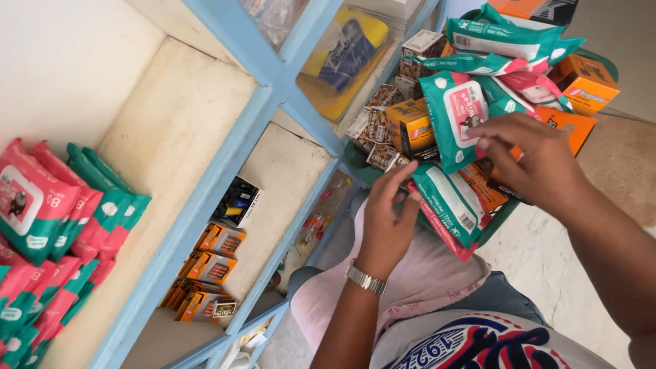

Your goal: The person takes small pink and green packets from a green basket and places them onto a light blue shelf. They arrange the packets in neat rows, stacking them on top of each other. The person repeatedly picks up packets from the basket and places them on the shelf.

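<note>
Green-and-pink soft plastic wet-wipe packs point(452, 117) fill a green basket point(355, 158) resting on the person's lap, heaped among orange cardboard boxes point(582, 82) and small brown-printed cartons point(383, 126). The pack under the hands stands almost on end, its long axis running from upper left to lower right, its pink-and-white label facing the camera. A second pack point(447, 205) lies below it, tilted the same way, its lower end hanging over the basket's near rim.

The right hand point(533, 160) reaches in from the right, fingers curled over the upright pack's right edge and touching it; whether it truly grips cannot be told. The left hand point(386, 219), a metal watch point(365, 279) on its wrist, is raised with fingers spread loosely, fingertips touching the lower pack's left edge and closed on nothing.

To the left stands a pale blue wooden shelf unit point(232, 150). More wet-wipe packs point(48, 225) stand in rows in its left compartment, well apart from the hands. Flat orange blister cards point(208, 270) lie stacked in the middle compartment, with a dark box point(236, 201) behind them. A yellow-and-blue packet point(345, 55) lies in the upper compartment.
</note>
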